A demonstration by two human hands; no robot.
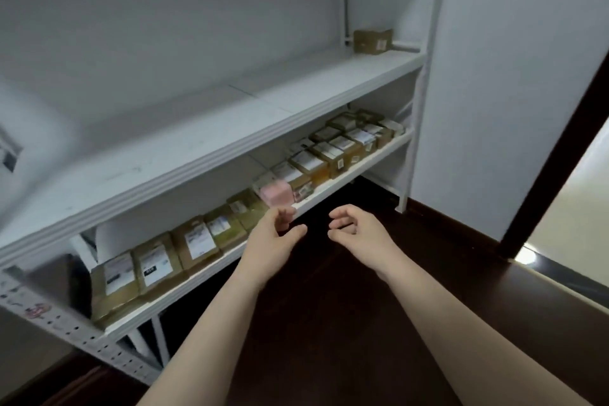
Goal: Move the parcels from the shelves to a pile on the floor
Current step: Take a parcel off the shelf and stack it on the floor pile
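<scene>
A white shelf unit fills the left and middle of the view. Its lower shelf (362,164) carries a row of several brown cardboard parcels (194,241) with white labels, plus one pink parcel (276,193). One brown parcel (373,40) stands alone at the far right of the upper shelf (263,109). My left hand (273,237) hovers just in front of the lower shelf's edge, below the pink parcel, fingers loosely curled and holding nothing. To its right my right hand (356,234) hangs over the dark floor, fingers also loosely curled and empty.
Dark wooden floor (329,323) lies beneath my arms and runs under the shelf. A white wall (510,76) stands right of the shelf, with a dark door frame (553,158) and a bright doorway beyond. A perforated shelf post (66,326) is at lower left.
</scene>
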